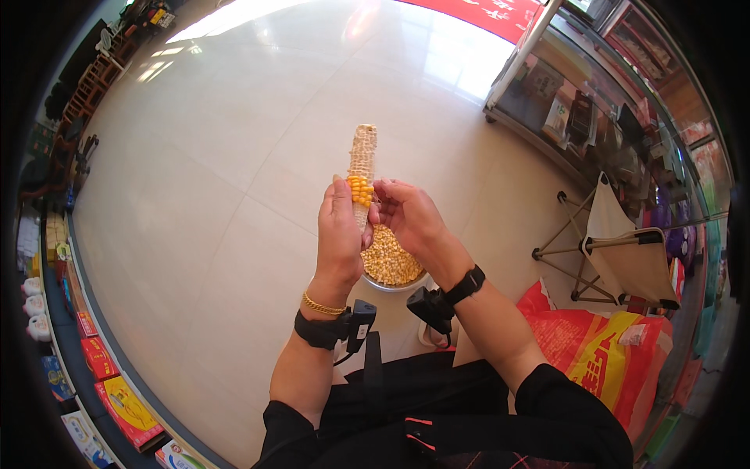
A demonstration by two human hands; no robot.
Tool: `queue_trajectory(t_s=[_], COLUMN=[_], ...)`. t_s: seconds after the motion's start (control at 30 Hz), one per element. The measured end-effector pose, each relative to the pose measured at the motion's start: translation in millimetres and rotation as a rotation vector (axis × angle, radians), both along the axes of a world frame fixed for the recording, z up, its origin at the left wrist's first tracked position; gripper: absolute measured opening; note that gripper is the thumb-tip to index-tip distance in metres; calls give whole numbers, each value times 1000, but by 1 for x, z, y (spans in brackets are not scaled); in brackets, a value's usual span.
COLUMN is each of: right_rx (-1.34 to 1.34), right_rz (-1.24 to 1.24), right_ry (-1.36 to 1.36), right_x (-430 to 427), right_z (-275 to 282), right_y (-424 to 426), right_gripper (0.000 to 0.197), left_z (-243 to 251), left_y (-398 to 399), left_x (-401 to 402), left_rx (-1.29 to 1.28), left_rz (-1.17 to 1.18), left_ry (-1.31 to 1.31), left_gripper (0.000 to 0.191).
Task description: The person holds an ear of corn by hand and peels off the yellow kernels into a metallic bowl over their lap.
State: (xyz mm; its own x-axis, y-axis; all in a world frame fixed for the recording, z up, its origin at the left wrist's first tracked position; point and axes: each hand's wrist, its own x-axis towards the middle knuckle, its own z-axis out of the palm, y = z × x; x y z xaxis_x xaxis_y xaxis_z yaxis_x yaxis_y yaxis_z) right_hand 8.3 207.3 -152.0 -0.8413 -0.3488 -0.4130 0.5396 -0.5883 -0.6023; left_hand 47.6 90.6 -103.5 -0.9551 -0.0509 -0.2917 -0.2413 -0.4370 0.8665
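Observation:
A mostly bare corn cob (363,149) stands nearly upright in my left hand (341,228), which grips it around its lower half. A patch of yellow kernels (360,190) still sits on the cob beside my left thumb. My right hand (410,214) is at the cob's right side, fingers curled, with the thumb and index finger close to the kernels. Whether those fingers hold anything is hidden. Below both hands, a round metal bowl (394,288) rests on the floor, heaped with loose corn kernels (391,258); my hands cover part of it.
Pale floor tiles (234,158) spread ahead. To the right are a folding canvas stool (627,264), a red and yellow printed sack (592,346) and a glass display case (545,88). Shelves with boxes (126,404) and white bottles (35,306) line the left. Both wrists wear strapped black devices (360,328).

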Motion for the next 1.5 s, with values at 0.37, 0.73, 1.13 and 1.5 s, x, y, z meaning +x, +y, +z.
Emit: queue_trajectory(t_s=[0.37, 0.73, 1.13, 1.5], right_rx=[-28, -18, 42, -22], right_rz=[122, 124, 95, 33], right_ry=[270, 321, 288, 219], right_x=[5, 11, 15, 14], right_z=[19, 17, 14, 17], right_y=[0, -8, -11, -10], right_gripper=[35, 34, 43, 35], left_z=[6, -2, -10, -3], left_y=[2, 3, 4, 0], left_x=[1, 1, 1, 3], left_rx=[-46, -42, 21, 68], left_rz=[7, 6, 11, -34], left_ry=[47, 60, 56, 41], left_gripper=[35, 40, 40, 38])
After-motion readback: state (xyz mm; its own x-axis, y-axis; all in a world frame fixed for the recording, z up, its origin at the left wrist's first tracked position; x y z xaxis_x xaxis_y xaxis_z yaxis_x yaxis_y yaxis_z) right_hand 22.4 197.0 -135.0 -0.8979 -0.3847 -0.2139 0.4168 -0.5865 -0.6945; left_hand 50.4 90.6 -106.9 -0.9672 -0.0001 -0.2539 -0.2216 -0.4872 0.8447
